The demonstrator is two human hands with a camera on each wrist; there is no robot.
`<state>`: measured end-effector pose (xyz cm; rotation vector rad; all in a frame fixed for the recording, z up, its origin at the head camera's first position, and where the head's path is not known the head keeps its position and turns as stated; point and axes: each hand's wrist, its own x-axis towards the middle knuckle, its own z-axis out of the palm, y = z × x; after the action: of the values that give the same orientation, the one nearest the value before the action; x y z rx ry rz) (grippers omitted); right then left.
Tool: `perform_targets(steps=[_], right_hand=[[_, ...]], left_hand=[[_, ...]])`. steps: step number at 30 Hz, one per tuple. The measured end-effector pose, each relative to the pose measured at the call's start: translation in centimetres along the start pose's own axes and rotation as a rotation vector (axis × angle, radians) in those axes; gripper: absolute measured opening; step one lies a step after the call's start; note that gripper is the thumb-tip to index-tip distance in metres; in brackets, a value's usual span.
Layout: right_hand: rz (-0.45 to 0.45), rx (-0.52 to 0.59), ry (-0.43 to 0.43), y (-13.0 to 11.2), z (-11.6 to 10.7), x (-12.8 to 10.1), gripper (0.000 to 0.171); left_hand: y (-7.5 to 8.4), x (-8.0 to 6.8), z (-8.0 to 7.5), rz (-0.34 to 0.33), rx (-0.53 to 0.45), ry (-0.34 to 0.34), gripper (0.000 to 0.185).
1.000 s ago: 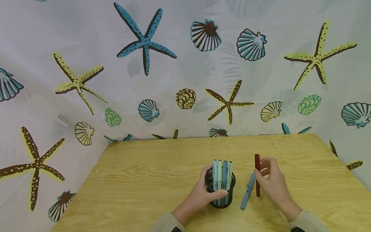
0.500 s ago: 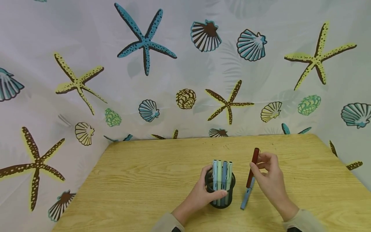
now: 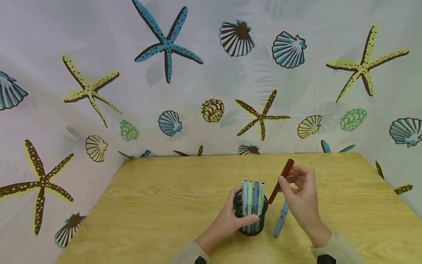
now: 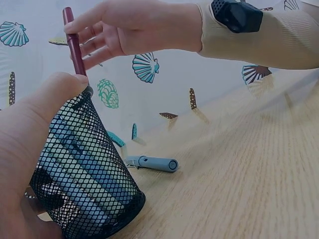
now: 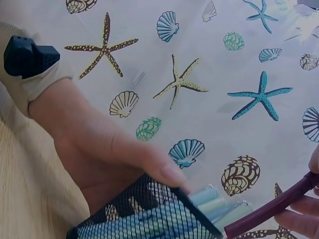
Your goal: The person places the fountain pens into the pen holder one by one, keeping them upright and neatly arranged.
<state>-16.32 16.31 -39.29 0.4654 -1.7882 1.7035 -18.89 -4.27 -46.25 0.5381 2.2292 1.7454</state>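
My left hand (image 3: 230, 216) grips a black mesh pen cup (image 4: 99, 164) around its side, thumb over the front. Several pens (image 3: 250, 198) in light blue, pale green and darker blue stand upright inside it. Between thumb and fingers, my right hand (image 3: 303, 194) pinches a dark red pen (image 3: 281, 179), tilted with its lower end close to the cup's right rim. In the right wrist view the red pen (image 5: 269, 209) comes right up to that rim; whether it touches, I cannot tell. A blue pen (image 3: 281, 220) lies on the table beneath my right hand.
The wood-grain table (image 3: 158, 205) carries the cup and the loose pen. Behind it and at both sides hangs a pale cloth (image 3: 197, 84) printed with starfish and shells. Dark devices are strapped at both wrists, one on the right sleeve (image 4: 239, 17).
My right hand has lifted the red pen off the table and carried it left toward the cup, tilting it. My left hand and the cup hold still.
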Motion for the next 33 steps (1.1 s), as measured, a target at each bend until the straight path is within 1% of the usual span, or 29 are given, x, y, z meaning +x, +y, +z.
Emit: perform_targets(steps=[4,12,19,24,29,33], right_hand=[[0.003,0.024,-0.001,-0.3,0.6,0.1,0.040],[0.008,-0.069,-0.069,-0.3,1.3,-0.6,0.043],[0.029,-0.242,-0.122,-2.4,1.9,-0.9,0.039],[0.047,-0.337,-0.161,-3.0,2.1,-0.9,0.035],[0.036,-0.392,-0.181,-2.5,2.0,-0.8,0.028],[0.041,-0.400,-0.175,-0.7,1.4,-1.1,0.026]], left_hand=[[-0.1,0.0,0.0,0.002,0.005,0.002,0.081],[-0.3,0.0,0.0,-0.001,0.001,0.003,0.081],[-0.2,0.1,0.0,0.020,-0.028,-0.011,0.079],[-0.1,0.2,0.0,0.034,-0.023,-0.010,0.079],[-0.1,0.1,0.1,0.031,-0.026,-0.009,0.079],[-0.2,0.0,0.1,0.024,-0.019,-0.008,0.079]])
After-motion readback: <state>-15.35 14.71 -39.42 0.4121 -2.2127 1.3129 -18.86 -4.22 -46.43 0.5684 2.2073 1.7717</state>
